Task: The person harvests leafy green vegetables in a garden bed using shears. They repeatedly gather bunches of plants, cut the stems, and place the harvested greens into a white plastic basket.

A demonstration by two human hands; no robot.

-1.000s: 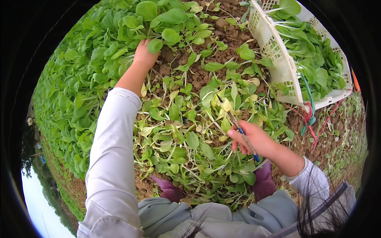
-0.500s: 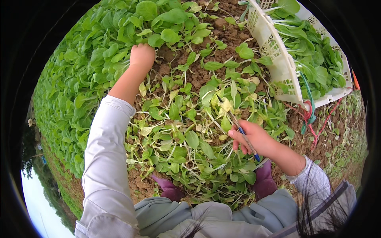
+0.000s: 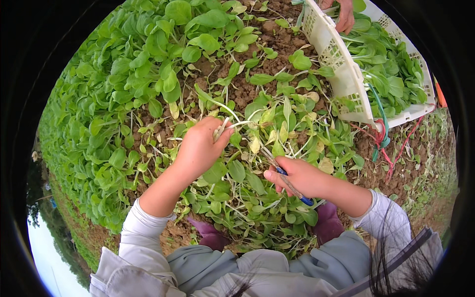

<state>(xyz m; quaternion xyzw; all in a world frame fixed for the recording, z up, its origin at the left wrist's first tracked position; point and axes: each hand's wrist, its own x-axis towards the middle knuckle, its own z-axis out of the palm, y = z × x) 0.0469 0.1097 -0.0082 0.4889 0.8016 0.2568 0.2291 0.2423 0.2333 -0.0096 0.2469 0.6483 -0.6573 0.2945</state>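
**Fingers (image 3: 223, 140) of the left hand (image 3: 198, 146) wrapped round pale stems (image 3: 242, 123), right hand gripping a tool**

The stems stick out from the left fist toward the right, above a litter of picked leaves (image 3: 237, 172) in mid-view. The right hand (image 3: 308, 178), near them, has its fingers curled about the tool (image 3: 271, 159), a slim shaft with a blue end toward the wrist; its other end is hard to make out among the leaves.

Under all this is brown, crumbly soil (image 3: 279, 42), bare in patches at the top and largely covered by green and yellowed leaves between the hands and the boots (image 3: 328, 223), which are purple. A dense green crop (image 3: 99, 104) fills the left side.

At upper right a white crate (image 3: 341, 64) stands tilted, holding greens (image 3: 391, 69); another person's hand (image 3: 345, 17) reaches in at its top. Red and green cords (image 3: 381, 138) hang from its near corner. Sparse grass (image 3: 430, 173) grows on the ground beyond. Pale sky (image 3: 52, 262) shows at lower left, outdoors, beside dark trees (image 3: 64, 242).
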